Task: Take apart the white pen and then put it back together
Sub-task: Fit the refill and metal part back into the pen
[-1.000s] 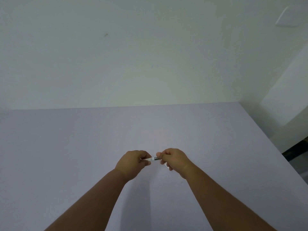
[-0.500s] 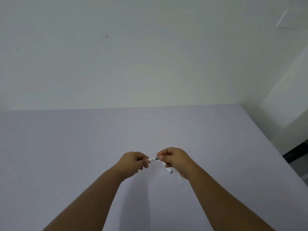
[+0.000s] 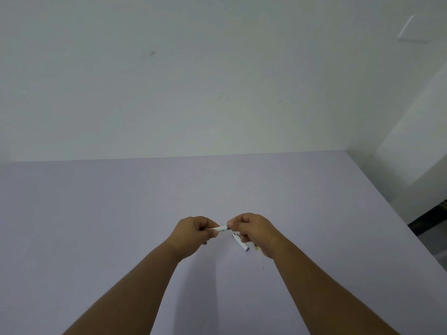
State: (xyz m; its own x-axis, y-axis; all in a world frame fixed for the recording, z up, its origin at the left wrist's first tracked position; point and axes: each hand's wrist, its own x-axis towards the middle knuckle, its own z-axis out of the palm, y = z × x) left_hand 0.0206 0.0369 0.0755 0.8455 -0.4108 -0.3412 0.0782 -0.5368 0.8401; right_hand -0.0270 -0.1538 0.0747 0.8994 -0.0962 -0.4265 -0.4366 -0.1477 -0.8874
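Observation:
My left hand (image 3: pixel 193 234) grips the white pen barrel (image 3: pixel 220 228), which points right toward my right hand (image 3: pixel 254 232). The barrel's dark metal end sits pinched between my right thumb and forefinger. A second white pen piece (image 3: pixel 242 243), short with a metal clip, lies on the pale lilac table (image 3: pixel 96 226) just under my right hand, angled down to the right. A small yellowish bit (image 3: pixel 256 247) shows at the right palm's edge; what it is I cannot tell. Both hands hover low over the table's middle.
The table's back edge meets a plain white wall (image 3: pixel 217 81). Its right edge (image 3: pixel 399 218) runs diagonally, with a dark floor gap (image 3: pixel 433 218) beyond it. A white wall plate (image 3: pixel 413 30) sits at the top right.
Both hands have stayed close together on the barrel. The short clipped piece under my right hand has come more into view, and my view has tilted slightly.

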